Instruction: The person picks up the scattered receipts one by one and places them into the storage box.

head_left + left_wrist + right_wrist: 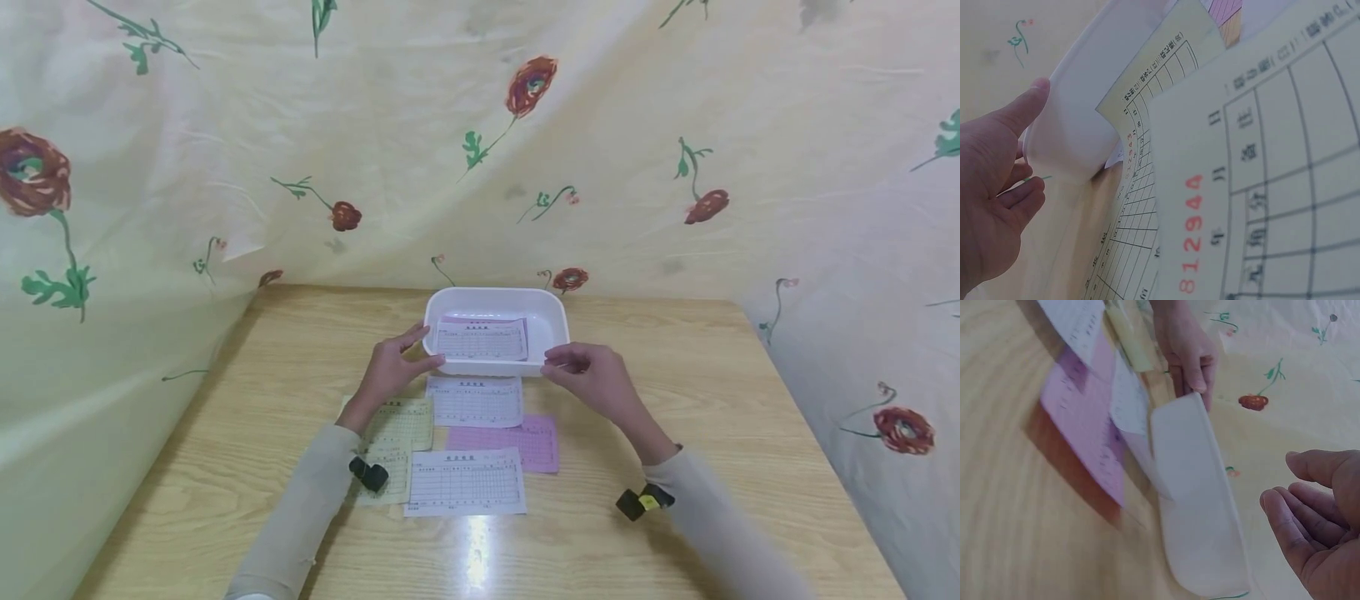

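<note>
A white plastic tray (495, 367) sits at the back of the table, holding a white printed form slip (480, 340) over a pink one. My left hand (393, 367) grips the tray's left end, thumb at the rim (1038, 119) and fingers around the outside. Close by the tray's front right corner is my right hand (592, 379); in the right wrist view its fingers (1285, 519) are loosely bent, with nothing between them and the thumb. Just in front of the tray lies another white slip (472, 404).
Nearer on the wooden table (750, 500) lie a pink slip (540, 442), a white slip (465, 483) and pale yellow slips (408, 421) under the left forearm. A flowered cloth (420, 125) hangs behind the table and along both sides.
</note>
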### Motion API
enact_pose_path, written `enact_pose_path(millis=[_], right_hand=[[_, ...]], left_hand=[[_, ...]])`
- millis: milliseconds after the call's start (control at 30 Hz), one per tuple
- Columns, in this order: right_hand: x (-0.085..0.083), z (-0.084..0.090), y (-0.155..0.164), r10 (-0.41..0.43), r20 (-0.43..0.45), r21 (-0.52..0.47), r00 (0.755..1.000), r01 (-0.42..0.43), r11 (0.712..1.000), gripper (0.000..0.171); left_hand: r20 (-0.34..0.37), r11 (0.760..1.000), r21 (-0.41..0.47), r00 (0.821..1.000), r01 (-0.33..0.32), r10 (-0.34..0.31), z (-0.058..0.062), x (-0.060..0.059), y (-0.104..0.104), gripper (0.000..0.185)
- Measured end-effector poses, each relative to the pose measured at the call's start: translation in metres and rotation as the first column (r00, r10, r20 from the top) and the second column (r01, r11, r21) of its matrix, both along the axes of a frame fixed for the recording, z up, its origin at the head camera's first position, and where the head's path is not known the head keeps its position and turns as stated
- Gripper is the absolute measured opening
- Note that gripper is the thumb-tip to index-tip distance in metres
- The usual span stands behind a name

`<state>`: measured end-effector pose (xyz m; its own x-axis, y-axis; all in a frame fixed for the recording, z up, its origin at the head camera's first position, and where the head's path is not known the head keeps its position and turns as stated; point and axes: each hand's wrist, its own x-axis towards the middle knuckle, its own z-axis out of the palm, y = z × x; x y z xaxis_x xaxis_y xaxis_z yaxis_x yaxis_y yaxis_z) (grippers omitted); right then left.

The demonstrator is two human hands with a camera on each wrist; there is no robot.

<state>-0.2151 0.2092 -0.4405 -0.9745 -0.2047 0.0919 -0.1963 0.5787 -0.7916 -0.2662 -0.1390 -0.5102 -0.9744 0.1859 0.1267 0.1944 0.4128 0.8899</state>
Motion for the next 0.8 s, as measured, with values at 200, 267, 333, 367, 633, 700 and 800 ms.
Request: enact_pose_path(millis=[200,267,333,367,633,700,800], right_hand=[[0.008,-0.015,-0.005,-0.003,0.035,0.004,0.999,0.003,1.000,0.031],[0.009,-0.019,-0.007,-0.004,0.055,0.007,0.998,0.003,1.000,0.034],[0.010,-0.023,-0.010,-0.013,0.081,0.003,0.997,0.013,1.000,0.035],[0.010,-0.024,-0.011,-0.016,0.093,0.003,0.996,0.016,1.000,0.035],[0.009,-0.039,-0.018,-0.062,0.182,0.035,0.981,0.057,0.998,0.037],[0.009,-0.042,-0.020,-0.066,0.191,0.032,0.979,0.061,0.998,0.038],[0.008,-0.045,-0.024,-0.064,0.195,0.027,0.979,0.060,0.998,0.037]], left_hand=[[-0.001,1.000,0.001,1.000,0.003,-0.003,0.000,-0.001,0.000,0.082],[-0.002,1.000,0.001,1.000,0.003,-0.003,0.000,-0.001,0.000,0.081],[-0.002,1.000,-0.001,1.000,0.001,-0.001,0.000,-0.001,0.000,0.081],[-0.002,1.000,-0.001,1.000,0.001,-0.001,0.001,0.000,0.000,0.081],[-0.004,1.000,0.010,1.000,0.001,-0.001,0.002,0.002,0.001,0.081],[-0.004,1.000,0.009,1.000,0.001,-0.001,0.002,0.002,0.000,0.080],[-0.001,1.000,0.009,1.000,0.002,-0.002,0.002,0.002,0.000,0.081]])
